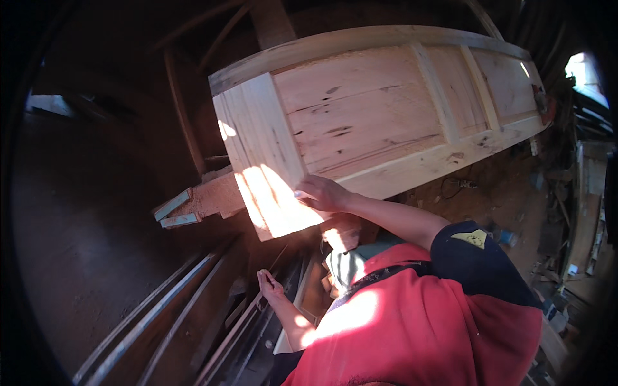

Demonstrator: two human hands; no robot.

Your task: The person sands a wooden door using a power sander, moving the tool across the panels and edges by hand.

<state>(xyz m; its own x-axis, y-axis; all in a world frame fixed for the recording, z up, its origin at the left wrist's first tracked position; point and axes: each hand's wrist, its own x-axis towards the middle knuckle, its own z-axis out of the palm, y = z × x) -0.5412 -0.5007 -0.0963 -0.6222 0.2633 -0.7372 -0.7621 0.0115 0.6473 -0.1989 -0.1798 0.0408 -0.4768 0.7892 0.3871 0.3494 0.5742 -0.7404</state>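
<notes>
A pale wooden panelled door (360, 116) lies across the supports in front of me, with dark knots and cracks in its reddish panels. My right hand (322, 193) rests on its near left corner, on the wide end rail, which is streaked with sunlight. Its fingers are curled down to the wood; whatever is under them is hidden. My left hand (270, 287) hangs low beside my body, apart from the door, fingers loosely bent with nothing visible in them. Below it, long thin boards (154, 328) lean side by side.
A sawdust-covered plank (219, 195) with pale blue ends sticks out beneath the door's left end. A red tool-like object (545, 108) sits at the door's far right end. Stacked timber (589, 206) lines the right side. Wooden posts (183, 109) stand behind in shadow.
</notes>
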